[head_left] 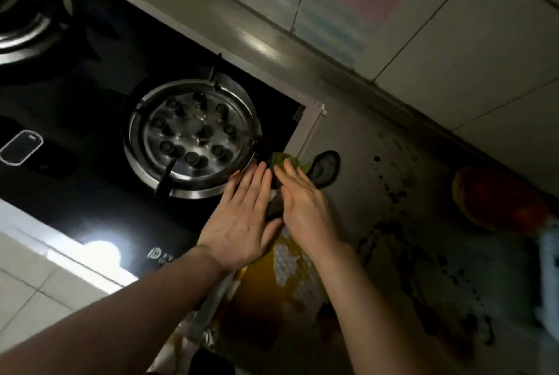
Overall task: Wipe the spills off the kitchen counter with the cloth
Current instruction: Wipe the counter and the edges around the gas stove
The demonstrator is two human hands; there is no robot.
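Note:
A yellow and white patterned cloth [284, 269] with brown stains lies along the grey counter [357, 135], right of the stove. Its far end shows green and dark parts under my fingertips. My left hand [242, 217] lies flat with fingers stretched, partly on the cloth's left edge and partly on the stove glass. My right hand [305, 205] lies flat on the cloth beside it, the two hands almost touching. Neither hand grips the cloth. Dark brown spills [393, 193] dot and streak the counter to the right of the cloth, with more spill drops [453, 278] nearer me.
A black glass gas stove [90, 120] with a steel burner [193, 139] sits to the left. A dark oval shape [325, 167] lies just beyond my right hand. An orange-red object [499, 199] and something pale blue [549, 269] stand at the right. A tiled wall [438, 51] runs behind.

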